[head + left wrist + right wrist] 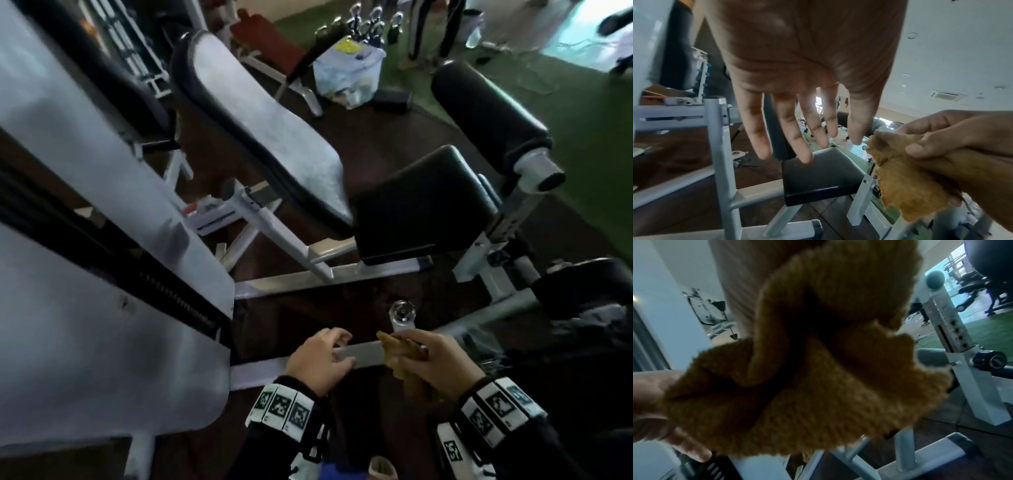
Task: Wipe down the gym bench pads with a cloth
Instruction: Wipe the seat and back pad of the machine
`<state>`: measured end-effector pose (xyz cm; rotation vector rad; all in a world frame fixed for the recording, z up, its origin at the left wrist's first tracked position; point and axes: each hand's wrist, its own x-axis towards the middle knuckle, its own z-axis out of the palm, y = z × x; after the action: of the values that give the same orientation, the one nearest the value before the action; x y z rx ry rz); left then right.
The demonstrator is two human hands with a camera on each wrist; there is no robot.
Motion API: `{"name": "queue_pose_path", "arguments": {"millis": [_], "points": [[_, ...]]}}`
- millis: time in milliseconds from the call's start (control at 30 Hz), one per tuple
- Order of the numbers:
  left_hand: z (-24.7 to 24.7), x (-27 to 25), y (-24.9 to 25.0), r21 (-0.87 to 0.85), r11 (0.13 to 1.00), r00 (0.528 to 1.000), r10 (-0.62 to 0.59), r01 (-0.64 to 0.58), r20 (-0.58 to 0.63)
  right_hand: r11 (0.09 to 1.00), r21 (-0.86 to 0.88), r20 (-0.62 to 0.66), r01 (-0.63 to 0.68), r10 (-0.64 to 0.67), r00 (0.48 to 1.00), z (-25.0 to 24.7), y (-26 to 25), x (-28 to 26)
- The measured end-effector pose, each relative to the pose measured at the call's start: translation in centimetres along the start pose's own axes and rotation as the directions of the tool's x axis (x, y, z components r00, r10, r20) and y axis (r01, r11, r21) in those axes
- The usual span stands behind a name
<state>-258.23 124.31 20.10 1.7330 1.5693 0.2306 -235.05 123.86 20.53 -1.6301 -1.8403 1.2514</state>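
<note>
Cloth (406,353) bunched in right hand (442,363), ready to wipe seat pad (421,202); left hand (318,359) open, holding nothing.

Dark brown floor (370,144) meets green turf (582,113), under a white ceiling (953,53) with recessed lights.

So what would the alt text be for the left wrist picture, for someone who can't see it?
A left hand hangs open, fingers spread and holding nothing, above a black seat pad on a white metal frame. At the right edge, the right hand pinches a crumpled mustard-brown cloth; the gym behind is blurred.
</note>
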Motion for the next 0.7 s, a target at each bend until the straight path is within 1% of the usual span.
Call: {"name": "queue_pose_path", "arguments": {"millis": [67, 167, 300, 367, 433, 567, 700], "points": [[-1.8, 2.7, -0.1, 0.027, 0.999, 0.998, 0.032, -0.034, 0.049, 0.999, 0.009, -0.039, -0.032, 0.032, 0.999, 0.0, -0.4, 2.0], [-4.7, 6.4, -0.4, 0.069, 0.991, 0.99, 0.104, -0.111, 0.1, 0.996, -0.042, -0.116, -0.081, 0.076, 0.99, 0.0, -1.5, 4.7], [-7.8, 10.4, -1.1, 0.091, 0.979, 0.974, 0.169, -0.184, 0.152, 0.987, -0.048, -0.144, -0.156, 0.148, 0.978, 0.1, -3.3, 7.8], [-8.7, 12.0, -1.5, 0.086, 0.972, 0.963, 0.199, -0.217, 0.182, 0.985, -0.034, -0.196, -0.167, 0.157, 0.968, 0.3, -3.9, 8.7], [-9.3, 13.5, -1.8, 0.083, 0.966, 0.952, 0.223, -0.245, 0.21, 0.984, -0.001, -0.249, -0.177, 0.172, 0.953, 0.4, -4.4, 9.3], [-9.3, 15.8, -1.8, 0.074, 0.959, 0.933, 0.248, -0.275, 0.259, 0.965, 0.072, -0.322, -0.253, 0.263, 0.91, 0.4, -4.4, 10.0], [-8.6, 17.9, -0.9, 0.056, 0.955, 0.917, 0.261, -0.29, 0.301, 0.93, 0.166, -0.343, -0.328, 0.367, 0.865, -0.3, -3.2, 10.6]]}}
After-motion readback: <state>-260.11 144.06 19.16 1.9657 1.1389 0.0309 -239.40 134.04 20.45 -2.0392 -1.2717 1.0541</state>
